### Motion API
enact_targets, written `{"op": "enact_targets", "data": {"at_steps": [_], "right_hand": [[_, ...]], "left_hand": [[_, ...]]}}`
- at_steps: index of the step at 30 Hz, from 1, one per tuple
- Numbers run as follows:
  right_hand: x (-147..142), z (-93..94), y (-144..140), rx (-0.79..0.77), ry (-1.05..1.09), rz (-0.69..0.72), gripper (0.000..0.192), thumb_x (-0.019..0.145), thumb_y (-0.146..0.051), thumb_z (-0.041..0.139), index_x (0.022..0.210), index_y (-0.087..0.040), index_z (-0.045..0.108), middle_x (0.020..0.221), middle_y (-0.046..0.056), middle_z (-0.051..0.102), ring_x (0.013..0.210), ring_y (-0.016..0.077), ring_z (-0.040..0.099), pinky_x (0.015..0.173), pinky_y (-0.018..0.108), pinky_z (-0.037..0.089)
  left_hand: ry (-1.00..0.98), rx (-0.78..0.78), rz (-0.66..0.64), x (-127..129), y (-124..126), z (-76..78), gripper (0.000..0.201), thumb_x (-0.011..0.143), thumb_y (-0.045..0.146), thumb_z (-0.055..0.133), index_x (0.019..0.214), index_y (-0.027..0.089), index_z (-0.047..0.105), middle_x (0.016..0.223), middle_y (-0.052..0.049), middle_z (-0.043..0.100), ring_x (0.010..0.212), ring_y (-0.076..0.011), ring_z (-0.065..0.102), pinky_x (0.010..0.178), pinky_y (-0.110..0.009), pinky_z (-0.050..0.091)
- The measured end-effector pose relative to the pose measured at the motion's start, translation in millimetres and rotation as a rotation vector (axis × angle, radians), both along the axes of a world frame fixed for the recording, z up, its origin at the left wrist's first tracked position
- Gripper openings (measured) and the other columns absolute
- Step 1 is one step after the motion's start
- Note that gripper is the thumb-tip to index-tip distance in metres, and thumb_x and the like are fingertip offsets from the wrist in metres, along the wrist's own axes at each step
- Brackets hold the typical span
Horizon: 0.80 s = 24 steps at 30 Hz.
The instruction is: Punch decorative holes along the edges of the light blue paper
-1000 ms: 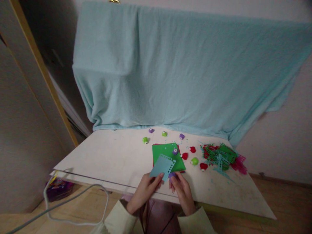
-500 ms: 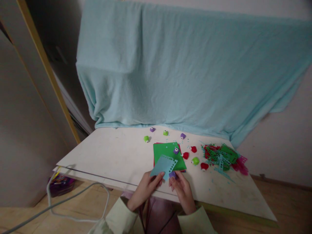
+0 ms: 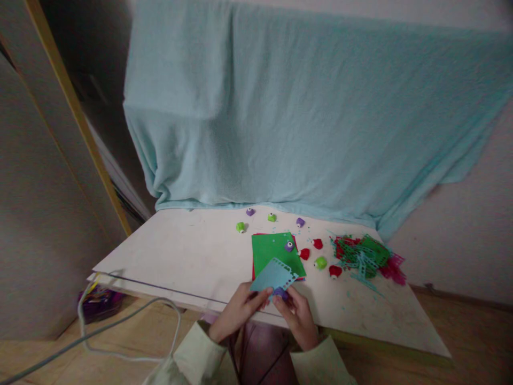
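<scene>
My left hand [image 3: 239, 309] pinches the near corner of a light blue paper square [image 3: 273, 276] between thumb and fingers, holding it just above the near edge of the white table [image 3: 192, 256]. My right hand [image 3: 296, 313] is closed around a small purple punch [image 3: 280, 293], which sits against the near edge of the blue paper; I cannot tell whether the paper is inside the punch's slot. The far edge of the paper shows a row of punched holes. Just beyond it lies a green sheet [image 3: 272, 250] on top of a red one, with another purple punch [image 3: 289, 246] resting on its right side. Red punches [image 3: 335, 271] and green punches [image 3: 320, 262] are scattered to the right, near a heap of punched strips [image 3: 366, 256] in green, red and blue. A pale blue blanket [image 3: 304, 117] hangs behind the table.
</scene>
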State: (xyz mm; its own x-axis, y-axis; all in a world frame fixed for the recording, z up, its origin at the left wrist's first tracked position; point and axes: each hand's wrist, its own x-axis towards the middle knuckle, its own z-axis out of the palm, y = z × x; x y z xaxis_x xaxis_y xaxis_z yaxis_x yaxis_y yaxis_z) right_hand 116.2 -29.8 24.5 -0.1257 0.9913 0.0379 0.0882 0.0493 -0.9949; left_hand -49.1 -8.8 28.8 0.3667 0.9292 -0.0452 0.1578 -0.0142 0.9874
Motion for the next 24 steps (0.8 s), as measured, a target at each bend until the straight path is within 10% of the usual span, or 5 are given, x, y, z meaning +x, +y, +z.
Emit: {"op": "enact_targets", "data": {"at_steps": [24], "right_hand": [[-2.8,11.8,-4.4,-0.013,0.009,-0.044,0.028,0.081,-0.044,0.057,0.074,-0.016,0.058,0.061,-0.001,0.048,0.059,0.0152,0.044,0.055,0.025,0.035]], "left_hand": [[0.039,0.036,-0.078,-2.2,-0.2,1.0,0.04,0.087,0.047,0.044,0.069,0.013,0.055,0.063,0.001,0.05,0.061,-0.012,0.044,0.055,-0.02,0.033]]}}
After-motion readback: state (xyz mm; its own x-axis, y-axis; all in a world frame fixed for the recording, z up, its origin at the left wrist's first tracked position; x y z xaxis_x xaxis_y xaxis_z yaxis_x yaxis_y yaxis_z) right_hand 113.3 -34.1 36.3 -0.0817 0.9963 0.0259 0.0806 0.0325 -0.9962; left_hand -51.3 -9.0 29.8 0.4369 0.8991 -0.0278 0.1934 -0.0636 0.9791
